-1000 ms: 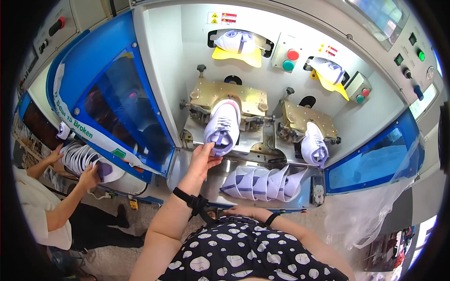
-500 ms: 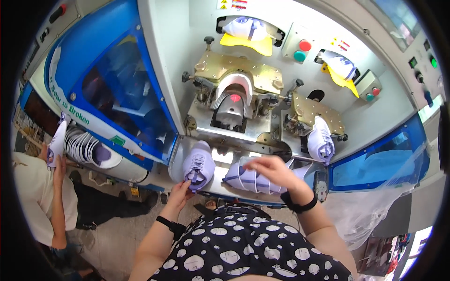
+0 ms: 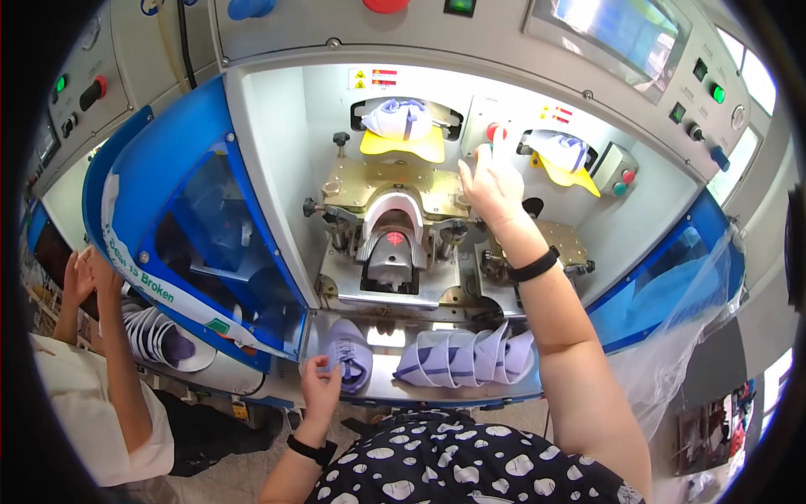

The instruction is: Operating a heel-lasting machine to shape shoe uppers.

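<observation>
Head view, looking down into a shoe-forming machine (image 3: 277, 151) with a white inner bay, blue hinged guards (image 3: 180, 244) to either side, and a steel shelf (image 3: 470, 388) along its front edge. At the centre of the bay stands an empty mould station (image 3: 392, 244), its arched white form upright over a red-lit block; above it a yellow cradle (image 3: 403, 144) carries a pale shoe upper.

The right hand (image 3: 491, 186) is raised high and deep into the bay, fingers extended and loosely spread, index tip at the small red and green buttons (image 3: 491, 136) on the rear wall; it grips nothing. A stack of lilac-and-white uppers (image 3: 466, 357) lies on the shelf below the right forearm.

The left hand (image 3: 321, 388) rests low at the shelf's left end, fingers curled lightly against the heel side of a lilac shoe upper (image 3: 353, 361); whether they actually pinch it cannot be told. This upper lies just right of the left fingertips, long axis running away from the person toward the mould, directly below the station. The left hand is much the nearer of the two.

At far left, another person's hands (image 3: 88, 273) work above a separate pile of uppers (image 3: 159, 340).
</observation>
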A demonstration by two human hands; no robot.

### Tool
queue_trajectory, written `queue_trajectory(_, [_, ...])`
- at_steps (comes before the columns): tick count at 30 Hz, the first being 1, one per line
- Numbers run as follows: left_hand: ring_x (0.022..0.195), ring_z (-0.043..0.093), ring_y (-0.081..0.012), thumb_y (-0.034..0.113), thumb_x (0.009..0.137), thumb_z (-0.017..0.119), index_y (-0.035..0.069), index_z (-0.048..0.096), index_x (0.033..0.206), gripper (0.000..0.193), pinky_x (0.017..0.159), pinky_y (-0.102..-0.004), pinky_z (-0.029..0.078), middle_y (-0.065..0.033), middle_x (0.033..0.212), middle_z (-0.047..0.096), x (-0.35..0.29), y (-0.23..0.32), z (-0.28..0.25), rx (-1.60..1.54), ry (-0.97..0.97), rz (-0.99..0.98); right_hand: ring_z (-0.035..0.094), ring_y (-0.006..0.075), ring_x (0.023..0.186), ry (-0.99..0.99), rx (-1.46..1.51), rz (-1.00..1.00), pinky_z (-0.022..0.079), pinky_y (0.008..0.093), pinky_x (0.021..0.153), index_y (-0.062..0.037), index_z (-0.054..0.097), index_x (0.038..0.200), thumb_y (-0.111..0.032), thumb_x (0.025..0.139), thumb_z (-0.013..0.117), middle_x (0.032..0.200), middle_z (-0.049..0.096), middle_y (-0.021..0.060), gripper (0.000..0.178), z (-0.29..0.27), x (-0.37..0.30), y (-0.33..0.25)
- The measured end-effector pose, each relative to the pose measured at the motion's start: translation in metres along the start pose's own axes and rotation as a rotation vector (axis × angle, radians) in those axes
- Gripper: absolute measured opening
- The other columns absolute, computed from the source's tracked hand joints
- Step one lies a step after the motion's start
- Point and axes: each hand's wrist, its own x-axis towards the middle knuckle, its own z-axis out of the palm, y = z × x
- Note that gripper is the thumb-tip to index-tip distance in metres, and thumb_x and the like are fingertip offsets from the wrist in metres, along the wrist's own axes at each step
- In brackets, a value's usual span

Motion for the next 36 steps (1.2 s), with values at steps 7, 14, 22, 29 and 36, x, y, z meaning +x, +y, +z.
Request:
queue_trajectory(7, [0.072,0.060,-0.0111,0.013,0.082,0.068,0.003,0.063,0.094,0.016,0.064,-0.0242,0.047,-0.0037,0.083,0.065,0.021,0.059,0.040,-0.198,-0.402,-0.075,0.061,0.0342,0.091,0.052,0.416,-0.196,0.049,0.0384,0.078,-0.0032,0.056,0.112,-0.025,0.089,0.058,0.109,0.061,0.0176,0.032,0.030,0.075,-0.045])
queue_trajectory(14, [0.079,0.064,-0.0121,0.019,0.094,0.057,0.005,0.059,0.102,0.017,0.068,-0.0244,0.051,-0.0028,0.085,0.064,0.035,0.091,0.059,-0.600,-0.732,-0.212,0.059,0.0391,0.093,-0.042,0.487,-0.087,0.047,0.0457,0.080,-0.0034,0.058,0.100,-0.027,0.091,0.054,0.097,0.060,0.0224,0.025,0.031,0.050,-0.078])
queue_trajectory(22, [0.104,0.062,-0.0222,0.027,0.099,0.046,0.007,0.040,0.129,0.036,0.087,-0.0360,0.052,-0.0089,0.116,0.058,0.055,0.087,0.039,-1.315,-0.831,-0.544,0.059,0.0319,0.072,-0.117,0.570,-0.129,0.048,0.0394,0.059,-0.0077,0.057,0.094,-0.012,0.077,0.068,0.086,0.057,0.0109,0.021,-0.040,-0.200,-0.131])
queue_trajectory(29, [0.092,0.064,-0.0167,0.028,0.098,0.051,0.006,0.053,0.116,0.028,0.081,-0.0345,0.055,-0.0054,0.104,0.063,0.075,0.060,0.069,-1.259,-0.767,-0.614,0.058,0.0311,0.082,-0.251,0.596,0.004,0.049,0.0381,0.067,-0.0095,0.057,0.107,-0.019,0.081,0.067,0.096,0.055,0.0120,0.030,-0.025,-0.216,-0.140])
queue_trajectory(36, [0.084,0.065,-0.0131,0.030,0.096,0.054,0.008,0.057,0.109,0.025,0.074,-0.0283,0.055,-0.0029,0.097,0.065,0.101,0.055,0.087,-1.199,-0.779,-0.699,0.044,0.0404,0.120,-0.255,0.396,-0.055,0.040,0.0463,0.098,-0.0169,0.050,0.131,-0.031,0.078,0.071,0.135,0.043,0.0168,0.059,-0.002,-0.175,-0.136])
